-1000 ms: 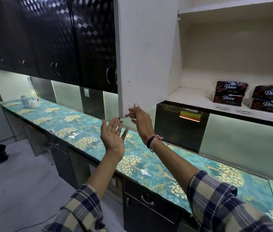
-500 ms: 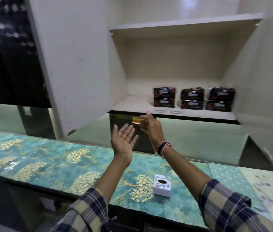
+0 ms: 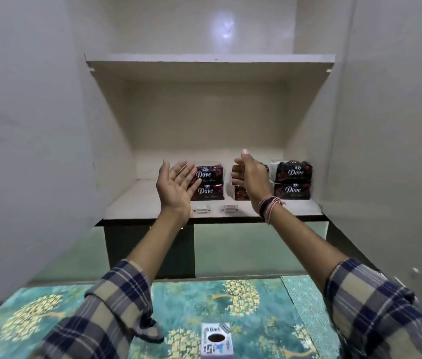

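An open wall cabinet has a lower shelf (image 3: pixel 137 203) with three stacks of dark Dove packs. The left stack (image 3: pixel 208 182) and the right stack (image 3: pixel 293 181) show their labels. The middle stack (image 3: pixel 239 193) is mostly hidden behind my right hand (image 3: pixel 251 177). That hand is raised in front of it, thumb up, fingers loosely curled, holding nothing. My left hand (image 3: pixel 176 185) is raised with the palm turned inward and fingers straight, just left of the left stack; I cannot tell whether it touches it.
The cabinet's left door (image 3: pixel 23 125) and right door (image 3: pixel 399 125) stand open on either side. An upper shelf (image 3: pixel 210 59) is bare. Two small door catches (image 3: pixel 199 210) sit at the lower shelf's front edge. A small white box (image 3: pixel 216 339) lies on the teal patterned counter (image 3: pixel 191 301).
My view has swung right to face the open cabinet. My right hand has left the left door's edge, and both hands have risen to the Dove packs on the lower shelf.
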{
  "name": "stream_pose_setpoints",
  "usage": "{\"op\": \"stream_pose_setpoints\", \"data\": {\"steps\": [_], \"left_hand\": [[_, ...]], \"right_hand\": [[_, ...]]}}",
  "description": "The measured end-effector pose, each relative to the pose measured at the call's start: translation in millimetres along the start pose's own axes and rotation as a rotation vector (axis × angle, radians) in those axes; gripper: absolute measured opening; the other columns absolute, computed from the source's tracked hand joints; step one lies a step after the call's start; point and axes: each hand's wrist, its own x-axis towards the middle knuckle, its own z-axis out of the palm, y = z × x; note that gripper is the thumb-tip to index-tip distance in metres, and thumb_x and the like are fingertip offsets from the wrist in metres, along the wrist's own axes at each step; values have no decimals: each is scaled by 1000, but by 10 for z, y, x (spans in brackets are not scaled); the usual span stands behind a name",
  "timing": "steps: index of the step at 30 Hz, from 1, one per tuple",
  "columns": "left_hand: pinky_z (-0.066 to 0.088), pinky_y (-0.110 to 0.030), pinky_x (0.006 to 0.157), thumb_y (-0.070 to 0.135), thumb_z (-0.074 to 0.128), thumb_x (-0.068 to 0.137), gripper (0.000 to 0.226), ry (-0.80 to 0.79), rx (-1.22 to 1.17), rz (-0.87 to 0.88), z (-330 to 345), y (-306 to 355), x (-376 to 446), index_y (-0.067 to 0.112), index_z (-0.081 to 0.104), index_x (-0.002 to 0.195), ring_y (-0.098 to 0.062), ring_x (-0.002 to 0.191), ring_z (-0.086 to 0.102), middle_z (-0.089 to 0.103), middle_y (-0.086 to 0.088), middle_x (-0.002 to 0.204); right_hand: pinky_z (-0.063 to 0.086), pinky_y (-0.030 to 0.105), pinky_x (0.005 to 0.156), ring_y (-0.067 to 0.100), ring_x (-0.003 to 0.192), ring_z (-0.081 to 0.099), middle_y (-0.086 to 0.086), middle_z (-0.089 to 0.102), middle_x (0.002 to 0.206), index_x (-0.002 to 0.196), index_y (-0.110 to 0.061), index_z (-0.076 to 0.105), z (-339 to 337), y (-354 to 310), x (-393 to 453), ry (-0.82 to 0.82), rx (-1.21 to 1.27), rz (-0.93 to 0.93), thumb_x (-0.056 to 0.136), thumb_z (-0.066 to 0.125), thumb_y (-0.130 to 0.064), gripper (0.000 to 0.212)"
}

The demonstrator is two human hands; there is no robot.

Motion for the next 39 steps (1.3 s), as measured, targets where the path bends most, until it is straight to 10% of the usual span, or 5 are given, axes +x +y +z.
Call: {"op": "stream_pose_setpoints", "data": {"steps": [6,13,24,31,39], "left_hand": [[49,-50,111,55,44,102,64,-11,28,9,-222,149,624,4,59,137,-28,127,65,68,-18,134],[50,-51,109,56,47,100,63,15,36,4,-495,194,1058,6,62,135,-26,124,67,71,-15,130],[52,-51,107,51,48,102,57,54,93,44,-653,221,1207,7,62,135,-24,123,68,73,-14,128],[52,-51,106,50,48,102,53,97,103,54,-706,267,1155,9,64,132,-24,124,68,75,-12,125],[53,-49,103,49,49,101,54,138,87,57,-750,288,942,9,63,134,-25,123,68,75,-15,125]], "right_hand": [[59,56,87,28,76,66,12,66,79,86,4,65,453,104,729,69,-296,17,92,52,-50,56],[31,29,51,29,76,51,8,52,76,73,-10,50,800,216,1443,-128,-979,50,91,61,-32,30],[50,40,101,31,109,63,6,61,110,101,-7,63,1176,279,1769,-481,-1445,280,91,68,-44,39],[46,41,112,25,131,59,-3,56,150,146,-27,53,1252,734,2402,-530,-1379,321,54,69,-78,107],[61,50,87,39,96,70,17,69,109,131,-4,53,1185,430,1770,-160,-436,378,32,96,-12,108]]}}
